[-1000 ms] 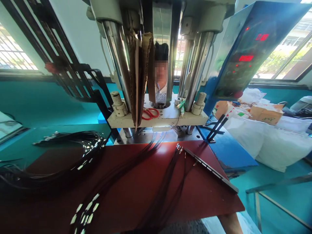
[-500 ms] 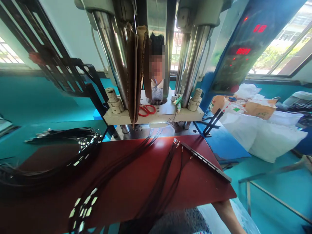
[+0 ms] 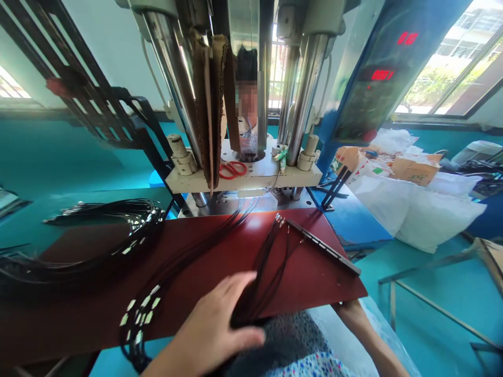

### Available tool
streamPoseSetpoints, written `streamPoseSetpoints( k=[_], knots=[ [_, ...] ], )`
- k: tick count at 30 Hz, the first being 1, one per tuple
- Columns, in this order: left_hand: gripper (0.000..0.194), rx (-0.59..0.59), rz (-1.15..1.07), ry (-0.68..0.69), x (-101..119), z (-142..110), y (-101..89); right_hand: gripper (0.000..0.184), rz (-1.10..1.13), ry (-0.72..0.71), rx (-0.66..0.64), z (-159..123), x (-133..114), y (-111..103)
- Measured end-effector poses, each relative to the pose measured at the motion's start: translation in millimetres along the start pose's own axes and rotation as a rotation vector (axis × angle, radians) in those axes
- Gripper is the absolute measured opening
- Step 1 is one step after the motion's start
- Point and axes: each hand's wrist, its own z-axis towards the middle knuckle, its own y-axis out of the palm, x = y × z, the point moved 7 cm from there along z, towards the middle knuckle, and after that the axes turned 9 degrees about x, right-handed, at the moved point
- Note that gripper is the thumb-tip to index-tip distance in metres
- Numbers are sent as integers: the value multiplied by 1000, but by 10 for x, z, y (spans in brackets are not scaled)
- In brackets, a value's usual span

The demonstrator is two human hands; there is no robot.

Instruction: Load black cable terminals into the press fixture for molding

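My left hand point(image 3: 220, 314) hovers over the front of the reddish-brown table, its thumb and fingers spread and nothing in its grasp. Just beside its fingertips runs a bundle of thin black cables point(image 3: 268, 243) with small metal ends, hanging over the front edge. My right hand point(image 3: 349, 310) is at the table's front right edge, with its fingers hidden beneath the board. Farther back on the table lies a long slotted metal bar point(image 3: 324, 247), set at a slant. More black cables point(image 3: 196, 250) reach into the press point(image 3: 283, 180), their white-tagged ends hanging at the front left.
Red-handled scissors point(image 3: 232, 169) and upright cardboard point(image 3: 212, 115) are on the press plate. A coiled cable bundle point(image 3: 137, 230) lies at left. White sacks point(image 3: 416, 209) and a metal frame point(image 3: 393, 303) stand at right. A person point(image 3: 247, 125) appears between the columns.
My left hand has come into view from below, over the table beside the cables. More of my right hand now shows at the table edge. The view has shifted slightly.
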Motion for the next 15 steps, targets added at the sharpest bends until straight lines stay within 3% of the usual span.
streamPoseSetpoints(
  k=[1, 3, 6, 10, 13, 15],
  knots=[
    [81, -23, 65, 50, 59, 202, 201, 25, -18, -12, -10, -10, -9, -9],
    [94, -28, 487, 185, 160, 551, 534, 29, -56, -50, -31, -39, -2, -23],
    [81, -67, 767, 202, 200, 863, 792, 41, -142, -105, -61, -123, 65, -55],
    [36, -108, 827, 163, 188, 1011, 804, 57, -308, -178, -162, -323, 77, -120],
    [33, -90, 824, 117, 144, 1102, 764, 60, -405, -214, -414, -539, -109, -133],
    [29, -81, 826, 103, 115, 1148, 747, 54, -348, -250, -555, -668, -390, -187]
  ],
)
